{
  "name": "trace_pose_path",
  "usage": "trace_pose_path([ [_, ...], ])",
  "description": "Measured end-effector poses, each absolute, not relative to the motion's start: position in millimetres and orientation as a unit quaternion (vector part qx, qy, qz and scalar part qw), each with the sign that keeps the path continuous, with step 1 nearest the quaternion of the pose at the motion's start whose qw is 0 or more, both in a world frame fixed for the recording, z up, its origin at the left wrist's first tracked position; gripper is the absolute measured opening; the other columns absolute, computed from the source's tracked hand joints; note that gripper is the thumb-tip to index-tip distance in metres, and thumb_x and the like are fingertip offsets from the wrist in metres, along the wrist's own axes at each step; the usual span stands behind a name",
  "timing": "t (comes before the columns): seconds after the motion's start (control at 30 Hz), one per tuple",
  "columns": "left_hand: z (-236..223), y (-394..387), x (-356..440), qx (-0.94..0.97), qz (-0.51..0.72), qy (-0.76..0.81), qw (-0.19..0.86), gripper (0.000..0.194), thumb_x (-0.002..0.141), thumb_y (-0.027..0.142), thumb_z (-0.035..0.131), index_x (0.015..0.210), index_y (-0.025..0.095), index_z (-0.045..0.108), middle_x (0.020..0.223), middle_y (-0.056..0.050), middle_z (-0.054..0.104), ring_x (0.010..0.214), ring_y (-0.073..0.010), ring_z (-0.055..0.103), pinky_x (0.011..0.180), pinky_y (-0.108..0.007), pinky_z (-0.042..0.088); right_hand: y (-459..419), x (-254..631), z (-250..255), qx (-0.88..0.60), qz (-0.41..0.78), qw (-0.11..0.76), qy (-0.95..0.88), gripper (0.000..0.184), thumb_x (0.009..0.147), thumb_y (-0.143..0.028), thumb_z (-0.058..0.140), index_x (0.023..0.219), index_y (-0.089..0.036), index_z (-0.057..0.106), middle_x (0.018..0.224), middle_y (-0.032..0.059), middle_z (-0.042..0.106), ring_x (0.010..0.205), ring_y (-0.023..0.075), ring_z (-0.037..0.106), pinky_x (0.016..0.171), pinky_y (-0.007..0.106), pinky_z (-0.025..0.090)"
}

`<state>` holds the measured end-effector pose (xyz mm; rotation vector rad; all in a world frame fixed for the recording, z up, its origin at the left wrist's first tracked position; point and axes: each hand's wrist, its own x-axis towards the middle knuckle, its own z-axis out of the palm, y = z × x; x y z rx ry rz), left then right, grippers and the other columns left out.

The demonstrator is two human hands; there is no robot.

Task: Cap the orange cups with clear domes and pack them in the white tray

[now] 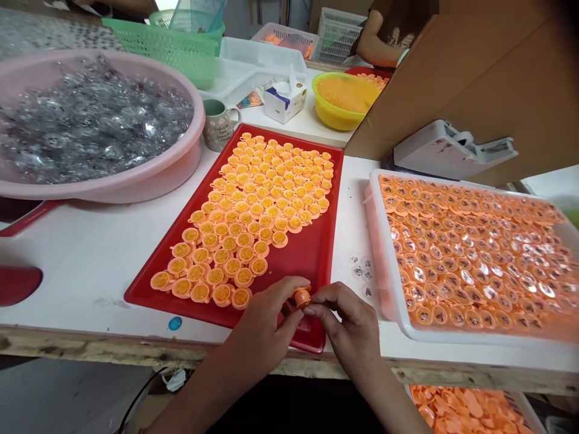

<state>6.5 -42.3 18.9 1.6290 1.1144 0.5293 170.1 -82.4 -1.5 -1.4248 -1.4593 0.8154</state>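
Note:
Over the front right part of a red tray (304,256), my left hand (269,322) and my right hand (350,322) are closed on one small orange toy cup (302,298) between them. The cup is tilted, with its side toward me, and fingertips cover part of it. Rows of small orange cups on saucers (235,229), yellow inside, fill the left and far part of the tray. A few round clear pieces with dark prints (362,268) lie on the table just right of the tray.
A white bin (398,301) of orange pieces with printed discs stands at right, below a tape dispenser (452,147). At left are a pink basin (136,191) of clear pieces and a mug (218,123). Behind are a tissue box (284,101), a yellow bowl (337,117) and another person's arm (377,45).

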Motion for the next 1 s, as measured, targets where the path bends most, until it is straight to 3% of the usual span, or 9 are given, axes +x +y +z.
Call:
trace_pose_path([
  [0.33, 17.4, -44.3, 11.6, 0.684, 0.280, 0.438, 0.512, 0.022, 0.086, 0.014, 0.058, 0.105, 0.022, 0.064, 0.102, -0.001, 0.070, 0.094, -0.0156, 0.064, 0.084, -0.027, 0.049, -89.3, 165.5, 9.4, -0.571, 0.293, 0.485, -0.594, 0.023, 0.088, -0.004, 0.057, 0.096, -0.024, 0.065, 0.086, 0.0008, 0.066, 0.079, 0.0147, 0.062, 0.070, 0.025, 0.049],
  [0.6, 19.1, -40.5, 12.3, 0.693, 0.246, 0.443, 0.512, 0.012, 0.084, 0.016, 0.062, 0.094, 0.021, 0.066, 0.087, 0.002, 0.068, 0.080, -0.0134, 0.063, 0.074, -0.024, 0.048, -91.6, 168.7, -0.8, -0.590, 0.354, 0.476, -0.547, 0.015, 0.088, -0.011, 0.061, 0.091, -0.024, 0.066, 0.082, 0.0017, 0.066, 0.077, 0.0168, 0.063, 0.068, 0.028, 0.049],
  [0.83, 14.1, -47.2, 9.6, 0.731, 0.257, 0.443, 0.451, 0.035, 0.090, 0.015, 0.053, 0.124, 0.023, 0.051, 0.118, -0.004, 0.066, 0.108, -0.0184, 0.061, 0.092, -0.031, 0.047, -92.4, 173.3, -3.4, -0.609, 0.379, 0.452, -0.530, 0.008, 0.087, -0.015, 0.063, 0.084, -0.023, 0.065, 0.076, -0.0006, 0.063, 0.070, 0.0146, 0.059, 0.063, 0.025, 0.046],
  [1.0, 8.3, -50.4, 15.9, 0.775, 0.310, 0.394, 0.385, 0.030, 0.088, 0.007, 0.044, 0.111, 0.021, 0.056, 0.097, -0.004, 0.069, 0.088, -0.0185, 0.064, 0.078, -0.030, 0.051, -96.2, 169.0, -4.5, -0.585, 0.345, 0.480, -0.555, 0.012, 0.089, -0.013, 0.057, 0.084, -0.022, 0.063, 0.079, 0.0005, 0.063, 0.073, 0.0152, 0.059, 0.066, 0.027, 0.046],
])
